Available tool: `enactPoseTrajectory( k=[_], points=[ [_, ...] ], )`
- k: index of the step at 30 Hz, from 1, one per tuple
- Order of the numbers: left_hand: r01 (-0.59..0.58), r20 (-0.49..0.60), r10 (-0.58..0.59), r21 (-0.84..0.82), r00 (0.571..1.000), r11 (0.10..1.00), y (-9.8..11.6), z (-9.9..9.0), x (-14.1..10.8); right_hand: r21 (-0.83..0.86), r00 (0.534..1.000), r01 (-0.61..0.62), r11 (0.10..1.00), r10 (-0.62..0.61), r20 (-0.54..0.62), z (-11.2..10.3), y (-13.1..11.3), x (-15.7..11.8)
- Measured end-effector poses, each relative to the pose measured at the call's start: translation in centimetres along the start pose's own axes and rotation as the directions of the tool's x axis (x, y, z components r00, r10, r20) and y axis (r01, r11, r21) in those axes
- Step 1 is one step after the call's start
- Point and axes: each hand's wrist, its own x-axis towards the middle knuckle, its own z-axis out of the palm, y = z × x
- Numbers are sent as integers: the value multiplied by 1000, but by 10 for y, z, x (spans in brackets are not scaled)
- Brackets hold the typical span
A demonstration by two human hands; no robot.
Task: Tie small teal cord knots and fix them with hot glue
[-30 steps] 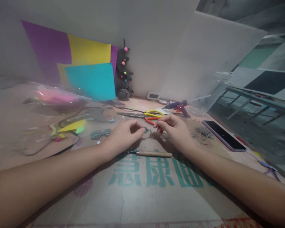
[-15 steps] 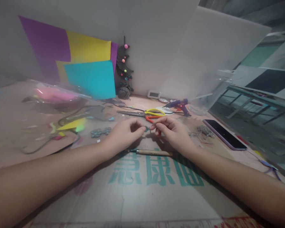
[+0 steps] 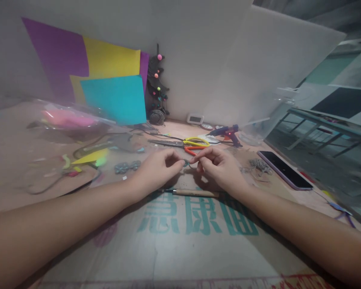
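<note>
Between my two hands is a small dark teal piece of cord (image 3: pixel 185 163). My left hand (image 3: pixel 161 168) pinches it between thumb and forefinger. The fingers of my right hand (image 3: pixel 218 166) are closed at the other side of the piece, on what looks like its thin loose end. Just beyond the fingers lie scissors (image 3: pixel 196 142) with yellow and orange handles. A wooden-handled tool (image 3: pixel 195 193) rests on the printed cardboard (image 3: pixel 180 253) below my hands. Grey-blue knotted pieces (image 3: pixel 127 167) are left of my left hand.
A glue gun (image 3: pixel 228 133) with a red light lies at the back right. Farther right are a heap of grey cord (image 3: pixel 260 165) and a phone (image 3: pixel 284 170). Coloured sheets (image 3: pixel 114 100) lean on the back wall; a plastic bag (image 3: pixel 69 118) sits left.
The fingers of my right hand have shifted slightly, and the thin end near them lies a little differently. My left hand keeps its pinch.
</note>
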Motion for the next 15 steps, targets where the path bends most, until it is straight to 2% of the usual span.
enactPoseTrajectory(
  k=[3,7,10,15],
  points=[
    [5,2,-5,-1,1000,1000,2,0,-1,15,1000,22,1000,-22,-16,-1,1,2],
    [9,-2,-9,-10,1000,1000,5,-1,-2,43,999,-9,999,10,-39,-1,2,3],
    [-2,-9,3,7,1000,1000,6,-1,-2,-74,999,13,997,-15,-29,-2,2,1],
    [-46,-27,49,82,998,996,4,-2,1,-229,990,140,963,-137,31,-2,3,0]
  ],
)
